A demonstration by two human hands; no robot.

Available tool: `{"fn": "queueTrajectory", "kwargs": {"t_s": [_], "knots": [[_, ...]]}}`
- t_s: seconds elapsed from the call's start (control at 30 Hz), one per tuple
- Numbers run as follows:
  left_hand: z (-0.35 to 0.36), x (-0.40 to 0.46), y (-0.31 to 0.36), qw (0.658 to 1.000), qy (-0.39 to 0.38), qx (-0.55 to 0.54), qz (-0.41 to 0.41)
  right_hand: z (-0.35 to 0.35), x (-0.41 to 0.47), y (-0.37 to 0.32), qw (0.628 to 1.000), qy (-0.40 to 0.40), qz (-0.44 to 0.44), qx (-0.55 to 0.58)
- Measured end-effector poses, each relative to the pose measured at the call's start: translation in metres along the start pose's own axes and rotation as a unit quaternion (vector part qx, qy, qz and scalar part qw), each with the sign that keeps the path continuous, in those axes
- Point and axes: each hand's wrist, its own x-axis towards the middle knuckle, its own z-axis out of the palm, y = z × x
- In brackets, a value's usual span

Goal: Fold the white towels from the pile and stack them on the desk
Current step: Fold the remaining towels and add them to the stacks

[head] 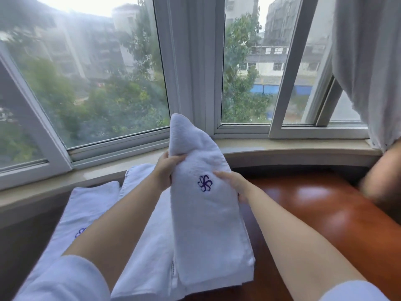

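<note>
- While the left hand [166, 170] grips the folded towel's [206, 213] left edge, the right hand [233, 184] pinches its right edge.
- Beneath the hands, more towels [149, 246] lie on the desk [314, 203].
- Left of them sits another towel [86, 211].
</note>
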Motion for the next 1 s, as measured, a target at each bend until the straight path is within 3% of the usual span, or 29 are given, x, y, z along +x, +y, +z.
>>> {"fn": "queueTrajectory", "kwargs": {"t_s": [0.1, 0.2, 0.27, 0.37, 0.5, 0.67, 0.77, 1.0], "knots": [[-0.004, -0.024, 0.019, 1.0, -0.004, 0.003, 0.0, 0.014, -0.024, -0.019, 0.997, 0.028, -0.034, -0.059], [-0.003, -0.055, 0.029, 1.0, -0.024, 0.005, 0.011, 0.033, -0.047, -0.025, 0.979, 0.135, -0.075, -0.131], [0.0, -0.075, 0.034, 0.998, -0.061, -0.014, 0.026, 0.039, -0.061, -0.024, 0.97, 0.173, -0.128, -0.11], [0.0, -0.093, 0.047, 0.991, -0.119, -0.038, 0.051, 0.05, -0.08, -0.028, 0.973, 0.142, -0.183, -0.024], [0.002, -0.116, 0.069, 0.987, -0.156, -0.017, 0.029, 0.063, -0.11, -0.042, 0.979, 0.102, -0.174, -0.035], [-0.019, -0.136, 0.096, 0.991, -0.125, -0.008, 0.048, 0.092, -0.141, -0.067, 0.984, 0.011, -0.141, -0.107], [-0.044, -0.15, 0.114, 0.992, -0.122, 0.017, 0.041, 0.117, -0.148, -0.072, 0.989, -0.022, -0.12, -0.081], [-0.113, -0.185, 0.14, 0.993, -0.085, 0.037, 0.075, 0.19, -0.134, -0.066, 0.981, -0.096, -0.165, -0.043]]}}
